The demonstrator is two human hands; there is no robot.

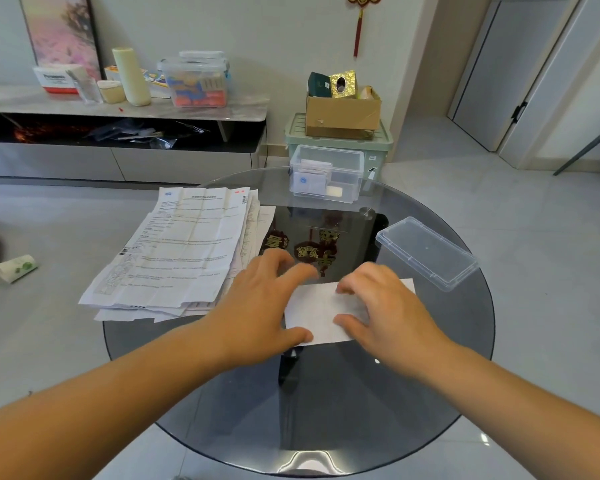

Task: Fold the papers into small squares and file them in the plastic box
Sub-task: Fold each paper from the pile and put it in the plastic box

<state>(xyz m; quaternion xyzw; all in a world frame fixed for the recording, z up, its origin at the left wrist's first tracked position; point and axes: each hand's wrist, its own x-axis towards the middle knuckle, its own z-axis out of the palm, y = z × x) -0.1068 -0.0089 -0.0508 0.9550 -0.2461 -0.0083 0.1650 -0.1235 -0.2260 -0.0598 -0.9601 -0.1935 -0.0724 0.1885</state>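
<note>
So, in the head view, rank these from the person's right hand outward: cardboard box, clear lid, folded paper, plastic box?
From the right hand:
1. folded paper, directly under the hand.
2. clear lid, on the table to its right.
3. plastic box, at the table's far edge.
4. cardboard box, beyond the table on a green bin.

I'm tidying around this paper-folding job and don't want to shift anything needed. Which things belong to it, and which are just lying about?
Job: folded paper under the left hand and right hand; stack of papers; plastic box, folded sheets inside; lid, off, on the table.

Lying about: cardboard box; green crate under it; packet on the floor; storage tub on the sideboard.
</note>
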